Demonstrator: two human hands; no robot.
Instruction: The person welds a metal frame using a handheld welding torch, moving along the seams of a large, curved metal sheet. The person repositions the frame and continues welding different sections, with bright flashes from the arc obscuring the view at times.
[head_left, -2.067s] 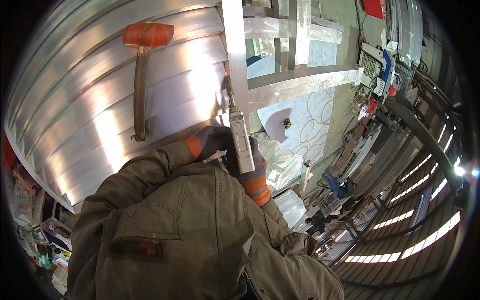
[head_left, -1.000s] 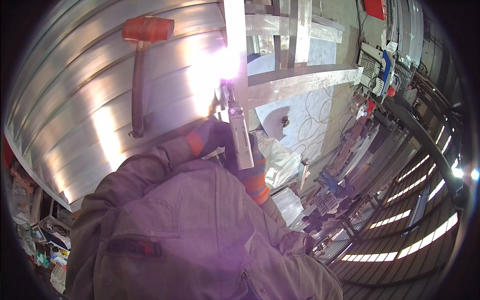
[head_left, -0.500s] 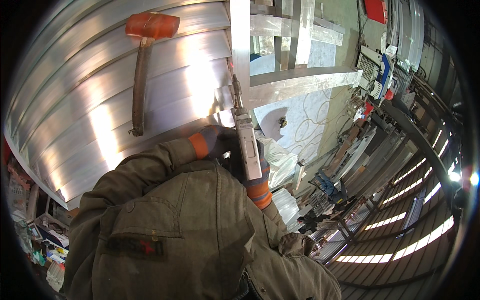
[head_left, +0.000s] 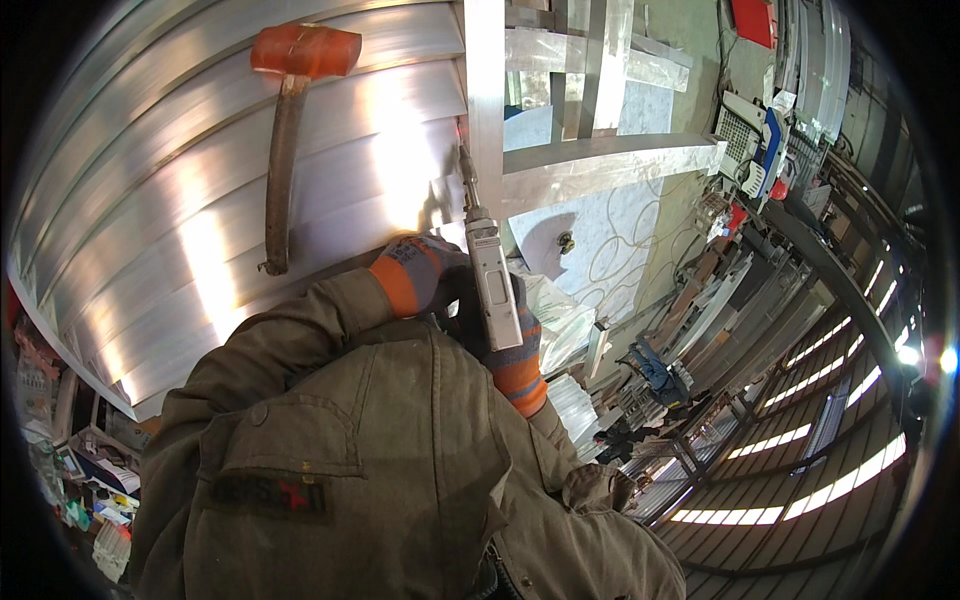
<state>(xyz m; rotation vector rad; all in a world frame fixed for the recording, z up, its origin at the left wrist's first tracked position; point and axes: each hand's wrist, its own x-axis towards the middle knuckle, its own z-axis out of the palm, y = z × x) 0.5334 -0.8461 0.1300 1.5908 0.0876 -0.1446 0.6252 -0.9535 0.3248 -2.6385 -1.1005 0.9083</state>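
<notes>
Gripping the torch (head_left: 495,290) in my right hand (head_left: 520,370), my left hand (head_left: 415,275) close by, its hold hidden, I have the nozzle (head_left: 469,182) near where bar (head_left: 484,100) meets slats (head_left: 335,130); an unsteady grip could send its heat astray

Upper left: orange-headed mallet (head_left: 306,50), brown handle pointing toward lower edge. Right of centre: pale sheet (head_left: 630,220) on floor (head_left: 705,100), small round object (head_left: 567,243) on top, crumpled whitish plastic (head_left: 558,315) near. Farther right: white-and-blue machine (head_left: 745,145); beyond, flat red object (head_left: 752,22). Far right: bright lights (head_left: 948,359), pale roof strips (head_left: 848,478). Lower left: mixed clutter (head_left: 95,475).
</notes>
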